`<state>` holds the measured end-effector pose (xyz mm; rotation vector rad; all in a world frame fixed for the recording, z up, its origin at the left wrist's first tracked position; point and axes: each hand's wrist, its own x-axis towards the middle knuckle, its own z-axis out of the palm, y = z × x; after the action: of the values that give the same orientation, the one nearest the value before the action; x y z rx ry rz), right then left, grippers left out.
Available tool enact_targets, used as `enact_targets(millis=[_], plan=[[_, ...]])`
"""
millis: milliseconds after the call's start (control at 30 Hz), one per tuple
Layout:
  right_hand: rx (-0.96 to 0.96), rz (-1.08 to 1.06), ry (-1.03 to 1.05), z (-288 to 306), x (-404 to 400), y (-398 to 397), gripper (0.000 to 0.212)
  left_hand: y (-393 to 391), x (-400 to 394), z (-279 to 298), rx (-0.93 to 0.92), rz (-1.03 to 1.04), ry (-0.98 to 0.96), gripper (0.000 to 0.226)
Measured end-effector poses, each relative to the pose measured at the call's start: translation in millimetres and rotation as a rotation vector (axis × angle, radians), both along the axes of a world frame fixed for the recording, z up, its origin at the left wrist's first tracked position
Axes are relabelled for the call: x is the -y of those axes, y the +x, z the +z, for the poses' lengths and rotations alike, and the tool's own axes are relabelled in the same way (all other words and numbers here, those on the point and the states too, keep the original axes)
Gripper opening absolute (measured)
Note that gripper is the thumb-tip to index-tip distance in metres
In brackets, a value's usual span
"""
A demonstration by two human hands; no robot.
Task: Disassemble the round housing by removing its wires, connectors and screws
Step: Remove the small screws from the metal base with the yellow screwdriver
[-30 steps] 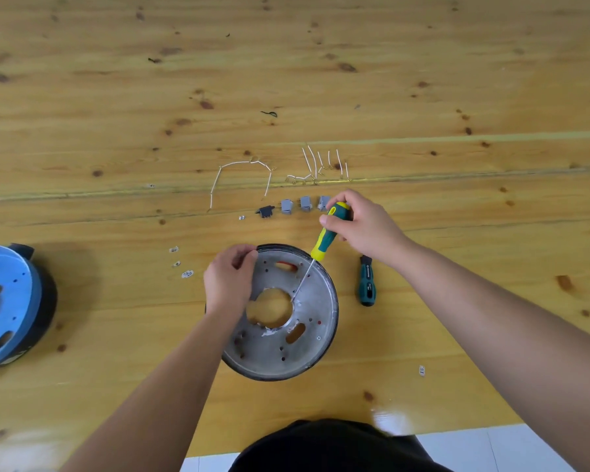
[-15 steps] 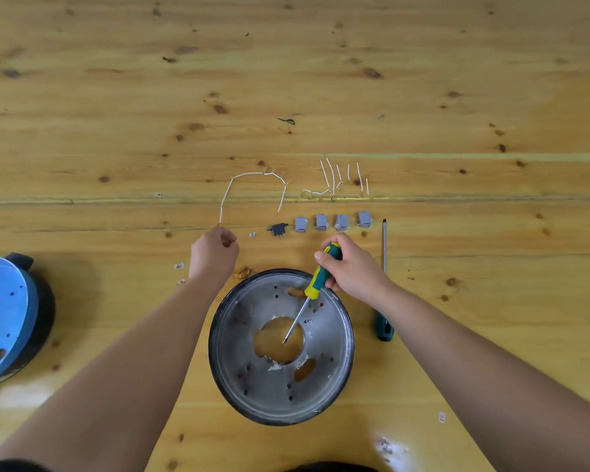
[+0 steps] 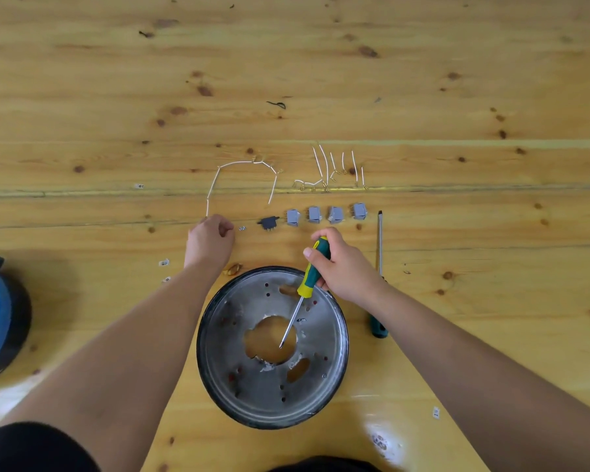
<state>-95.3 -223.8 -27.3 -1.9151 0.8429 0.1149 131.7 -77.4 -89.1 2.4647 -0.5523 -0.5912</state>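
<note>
The round housing [image 3: 272, 349] lies nearest on the wooden floor [image 3: 457, 97], open face up. Over it the right hand [image 3: 343, 264] curls its fingers round a green-yellow screwdriver [image 3: 310, 272], tip above the centre hole. Farther left, the left hand [image 3: 209, 240] has curled fingers; whether they pinch anything I cannot tell. Beyond lie grey connectors [image 3: 326, 214] and white wires [image 3: 334, 168].

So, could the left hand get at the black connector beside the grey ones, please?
Probably yes: the left hand lies just left of the black connector, with only tiny screws on bare table between them.
</note>
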Motion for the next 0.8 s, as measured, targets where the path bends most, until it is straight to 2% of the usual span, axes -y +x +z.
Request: enact_targets(millis=[200,333,433,500,667,733,800], plan=[[-0.011,0.014,-0.015,2,-1,0,0.030,2,-1,-2,-0.012,0.001,-0.015,0.018],[-0.023,0.009,-0.005,3,-1,-1,0.029,-3,-10,5,-0.099,0.073,-0.089,0.025],[-0.029,-0.007,0.013,4,-2,-3,0.029,-17,-24,15,-0.172,0.148,-0.135,0.014],[-0.037,-0.014,0.015,6,-3,-4,0.028,-31,-40,20,-0.236,0.109,-0.136,0.004],[-0.032,-0.034,-0.017,18,-6,-10,0.027,-65,-81,26,-0.371,-0.101,-0.128,0.036],[-0.027,-0.050,-0.028,25,-7,-14,0.028,-73,-88,25,-0.337,-0.114,-0.108,0.045],[-0.022,-0.064,-0.049,33,-9,-17,0.027,-77,-92,23,-0.256,-0.108,-0.068,0.039]])
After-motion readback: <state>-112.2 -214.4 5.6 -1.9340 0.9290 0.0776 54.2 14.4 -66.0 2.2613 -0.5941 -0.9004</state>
